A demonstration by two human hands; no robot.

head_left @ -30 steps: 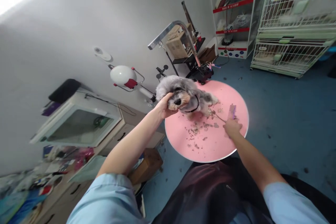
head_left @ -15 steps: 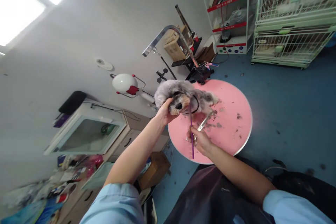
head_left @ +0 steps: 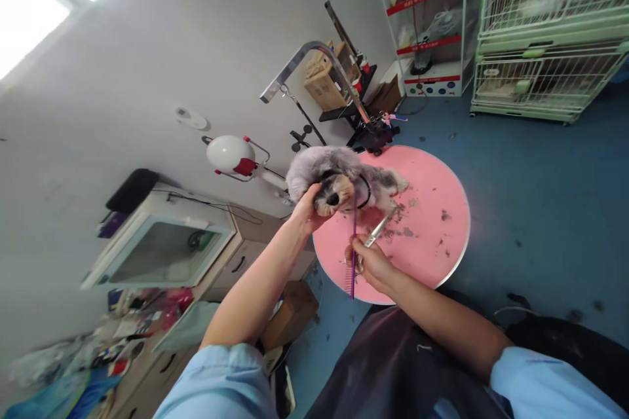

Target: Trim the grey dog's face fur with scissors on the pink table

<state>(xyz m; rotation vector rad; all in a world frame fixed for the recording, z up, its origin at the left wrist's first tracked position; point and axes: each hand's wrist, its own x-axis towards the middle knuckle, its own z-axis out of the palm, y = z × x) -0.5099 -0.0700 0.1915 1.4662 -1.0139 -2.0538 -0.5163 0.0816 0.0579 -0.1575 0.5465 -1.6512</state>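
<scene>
A small grey dog (head_left: 322, 167) with a tan muzzle and a black collar (head_left: 365, 193) sits on a round pink grooming table (head_left: 427, 255). My left hand (head_left: 307, 209) cups the side of its muzzle and chin, the fingers partly hidden under the jaw. In front of the dog's chest, my right hand (head_left: 371, 262) grips a purple comb (head_left: 353, 275) together with silver scissors (head_left: 377, 234). The comb's upper end reaches up toward the muzzle, while the scissor blades point away to the upper right, near the dog's front paw. Clipped hair (head_left: 407, 231) lies scattered on the tabletop.
A metal grooming arm (head_left: 307, 49) with a hanging strap rises behind the dog. To its left stands a white lamp-like device (head_left: 230, 154). A glass-fronted cabinet (head_left: 162, 249) is at left, wire cages (head_left: 545, 78) at upper right. A cardboard box (head_left: 289, 314) sits below the table.
My right hand has shifted slightly left with the comb and scissors, and the comb's toothed end has tilted left. The left hand keeps its hold on the dog's muzzle. The view has shifted slightly.
</scene>
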